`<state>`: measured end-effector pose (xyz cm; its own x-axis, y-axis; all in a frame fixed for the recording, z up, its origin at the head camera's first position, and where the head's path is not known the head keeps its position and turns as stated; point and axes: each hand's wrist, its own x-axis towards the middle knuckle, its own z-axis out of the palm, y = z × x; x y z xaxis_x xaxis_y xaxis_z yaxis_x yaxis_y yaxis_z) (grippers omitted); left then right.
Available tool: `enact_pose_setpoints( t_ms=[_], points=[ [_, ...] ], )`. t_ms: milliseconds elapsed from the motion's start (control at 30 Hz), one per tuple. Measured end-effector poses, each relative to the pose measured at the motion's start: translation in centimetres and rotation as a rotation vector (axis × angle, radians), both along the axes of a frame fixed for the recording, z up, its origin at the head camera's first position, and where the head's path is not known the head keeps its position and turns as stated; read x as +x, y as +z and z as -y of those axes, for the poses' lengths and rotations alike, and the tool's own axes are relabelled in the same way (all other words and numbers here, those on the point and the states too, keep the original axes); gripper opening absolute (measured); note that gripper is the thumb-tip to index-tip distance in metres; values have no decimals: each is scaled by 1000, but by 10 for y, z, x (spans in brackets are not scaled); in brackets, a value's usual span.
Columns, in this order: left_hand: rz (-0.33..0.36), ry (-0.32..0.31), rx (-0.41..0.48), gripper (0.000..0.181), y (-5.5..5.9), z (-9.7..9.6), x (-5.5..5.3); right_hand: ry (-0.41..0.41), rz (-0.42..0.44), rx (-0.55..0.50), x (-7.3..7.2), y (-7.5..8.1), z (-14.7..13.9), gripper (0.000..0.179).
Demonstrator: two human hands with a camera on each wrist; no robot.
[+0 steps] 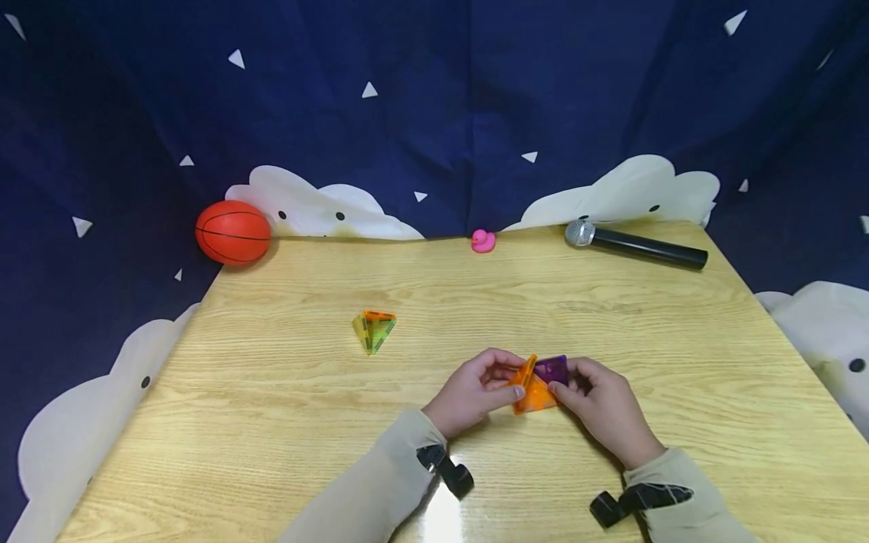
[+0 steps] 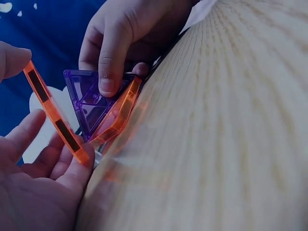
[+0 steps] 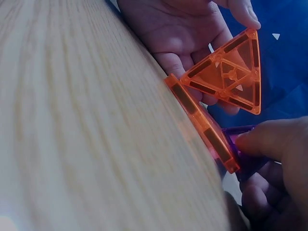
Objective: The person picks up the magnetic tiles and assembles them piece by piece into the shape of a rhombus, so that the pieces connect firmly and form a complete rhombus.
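Note:
An orange triangular magnetic tile (image 3: pixel 231 72) stands tilted in my left hand (image 1: pixel 468 396), its edge pinched between thumb and fingers. With thumb and fingers my right hand (image 1: pixel 607 411) grips a purple triangular magnetic tile (image 2: pixel 86 96), also tilted up. Between the hands a second orange triangular tile (image 1: pixel 538 397) lies low at the tabletop. The purple tile's lower edge meets this low tile's edge, and the left-hand tile's lower corner comes right to it. In the head view, the left fingers are partly hidden behind the upright orange tile.
Farther left on the wooden table (image 1: pixel 271 422) sits a small pyramid of yellow, green and orange tiles (image 1: pixel 375 330). Along the back are a red basketball (image 1: pixel 234 232), a pink rubber duck (image 1: pixel 483 241) and a black microphone (image 1: pixel 645 247). A dark blue curtain (image 1: pixel 421 105) hangs behind.

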<state>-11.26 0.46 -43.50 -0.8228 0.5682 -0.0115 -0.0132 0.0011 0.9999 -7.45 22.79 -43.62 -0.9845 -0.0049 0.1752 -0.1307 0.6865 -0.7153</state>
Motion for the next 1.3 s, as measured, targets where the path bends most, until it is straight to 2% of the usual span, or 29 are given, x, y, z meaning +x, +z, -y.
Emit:
enact_pose_setpoints(
  t_ms=[167, 300, 400, 533, 667, 733, 867, 1033, 1133, 1300],
  points=[
    [-36, -27, -79, 37, 0, -1, 0, -8, -14, -7, 0, 0, 0, 18],
    [-46, -31, -104, 38, 0, -1, 1, -12, -29, -23, 0, -2, 0, 19],
    [-60, -5, -124, 37, 1, -1, 2, -18, -45, -40, 1, -3, 0, 18],
    [-79, 60, -148, 35, 2, -3, 3, -23, -68, -64, 1, -4, 1, 18],
    [-55, 109, -148, 33, 3, -6, 5, -21, -85, -71, 1, -4, 1, 18],
    [-48, 120, -153, 34, 3, -8, 6, -15, -92, -71, 1, -3, 1, 17],
    [-82, 147, -185, 31, 2, -13, 7, -2, -97, -61, 1, -3, 0, 17],
    [-106, 163, -248, 29, 1, -17, 7, 1, -68, -39, 1, -2, -1, 18],
    [-180, 130, -340, 35, 2, -18, 7, -1, -44, -24, 0, -2, -1, 18],
    [-440, 33, -560, 49, 7, -20, 8, -2, -12, -8, -1, 0, -2, 20]
  ],
)
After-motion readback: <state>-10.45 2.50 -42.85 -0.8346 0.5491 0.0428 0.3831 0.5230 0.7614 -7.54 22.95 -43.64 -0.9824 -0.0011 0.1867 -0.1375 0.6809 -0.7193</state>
